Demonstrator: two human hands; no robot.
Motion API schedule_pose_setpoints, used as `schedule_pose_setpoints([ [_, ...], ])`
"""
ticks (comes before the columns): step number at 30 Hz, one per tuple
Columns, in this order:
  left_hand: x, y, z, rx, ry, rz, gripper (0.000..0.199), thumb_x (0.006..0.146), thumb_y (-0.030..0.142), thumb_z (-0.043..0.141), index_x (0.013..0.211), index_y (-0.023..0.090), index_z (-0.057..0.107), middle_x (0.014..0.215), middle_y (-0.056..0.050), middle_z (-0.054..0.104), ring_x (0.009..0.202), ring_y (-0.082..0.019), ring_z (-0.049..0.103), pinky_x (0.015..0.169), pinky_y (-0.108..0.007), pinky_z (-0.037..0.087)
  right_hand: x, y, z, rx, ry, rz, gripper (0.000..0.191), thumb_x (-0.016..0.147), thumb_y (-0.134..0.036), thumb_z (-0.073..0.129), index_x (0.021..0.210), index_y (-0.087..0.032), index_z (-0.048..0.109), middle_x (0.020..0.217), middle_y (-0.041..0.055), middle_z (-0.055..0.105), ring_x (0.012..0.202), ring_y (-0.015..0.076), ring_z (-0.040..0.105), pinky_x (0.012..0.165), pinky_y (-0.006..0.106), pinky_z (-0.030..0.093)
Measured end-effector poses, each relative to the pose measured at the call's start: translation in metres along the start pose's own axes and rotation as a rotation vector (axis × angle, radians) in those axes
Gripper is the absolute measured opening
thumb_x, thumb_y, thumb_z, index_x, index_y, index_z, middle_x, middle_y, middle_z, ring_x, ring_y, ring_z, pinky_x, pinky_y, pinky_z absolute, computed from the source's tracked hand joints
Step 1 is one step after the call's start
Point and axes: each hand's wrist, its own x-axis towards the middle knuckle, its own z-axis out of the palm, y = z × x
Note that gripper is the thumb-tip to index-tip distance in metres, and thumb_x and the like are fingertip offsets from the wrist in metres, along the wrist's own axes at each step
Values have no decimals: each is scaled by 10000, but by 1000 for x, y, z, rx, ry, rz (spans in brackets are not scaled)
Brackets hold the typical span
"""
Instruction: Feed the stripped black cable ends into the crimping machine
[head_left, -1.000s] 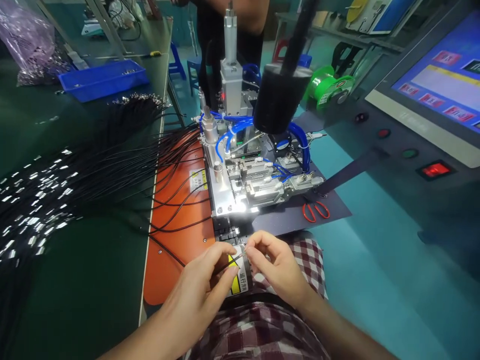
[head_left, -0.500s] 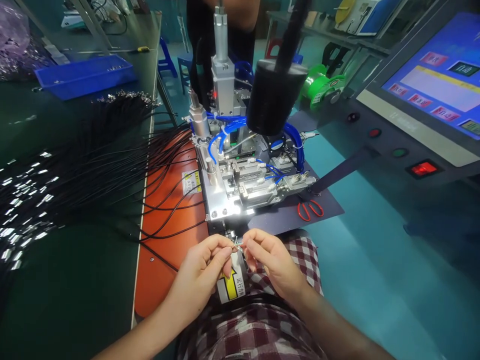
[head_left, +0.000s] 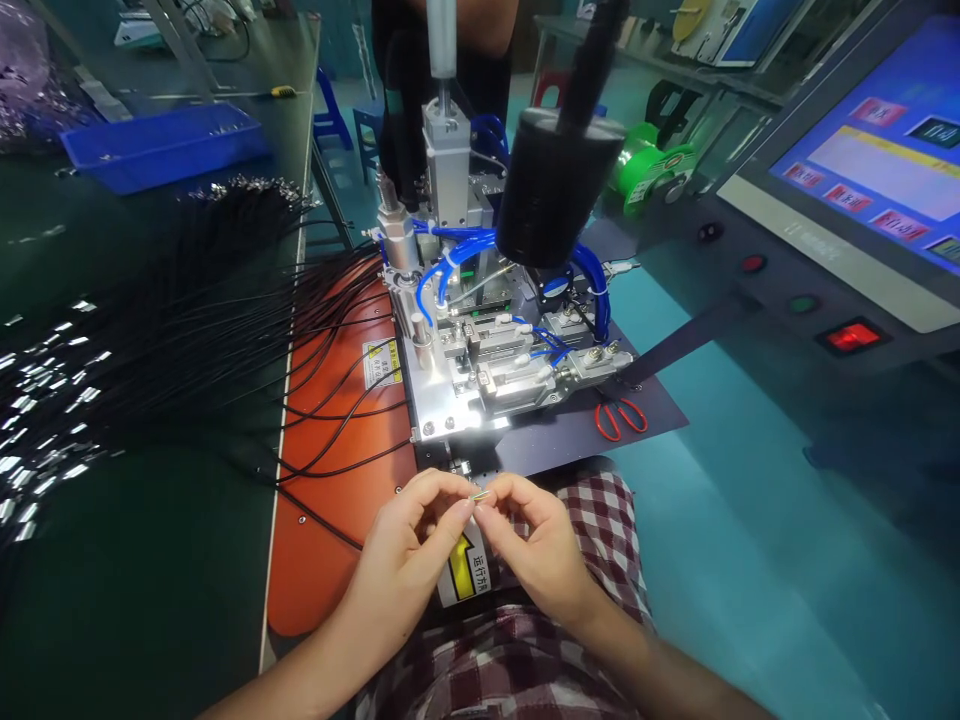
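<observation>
My left hand [head_left: 420, 540] is closed in a pinch, thumb against forefinger, on thin wire ends [head_left: 479, 496] with a green tint. From the other side my right hand [head_left: 536, 535] pinches the same wires, its fingertips touching or almost touching those of the left. How the wires run inside the fingers is hidden. Just beyond both hands stands a metal bench machine [head_left: 450, 400] with blue air tubes [head_left: 469, 245]. Below the fingers a white label with a yellow arrow [head_left: 466, 570] partly shows.
Black cables [head_left: 330, 290] run from a large bundle on the left table across the orange board [head_left: 322, 540]. Red-handled scissors [head_left: 621, 420] lie right of the machine. A black cylindrical lamp [head_left: 559, 190] hangs over it. A control screen [head_left: 870, 150] stands right; a person [head_left: 450, 25] is behind.
My right hand has shifted left and turned, bringing its fingertips up to the left hand's. The top piece of the machine's tall cylinder has risen, exposing a rod. The camera has shifted slightly.
</observation>
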Motion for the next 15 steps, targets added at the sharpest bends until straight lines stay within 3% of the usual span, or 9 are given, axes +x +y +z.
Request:
schedule_pose_setpoints([
  [5,3,3,0,-117,16,-167,175,767,340,626,803,169,616,511,59,467,375,-54,337,342,-172,252,-1,4,-1,-89,5,-35,117,834,-245,584,741,-177,570,688,-22,542,621,105,471,595,222,402],
  [10,3,-2,-2,-228,-9,-246,194,750,357,647,773,174,588,467,92,375,371,-36,268,344,-148,222,-1,0,-3,-70,-27,-19,105,818,-224,593,732,-168,570,663,-23,530,599,102,470,575,218,401],
  [15,3,0,-2,-250,-28,-262,195,742,336,659,756,160,577,476,88,392,386,-34,279,360,-151,226,6,-7,-11,118,-84,77,144,848,-268,545,751,-163,563,579,-42,492,504,82,439,494,202,377],
])
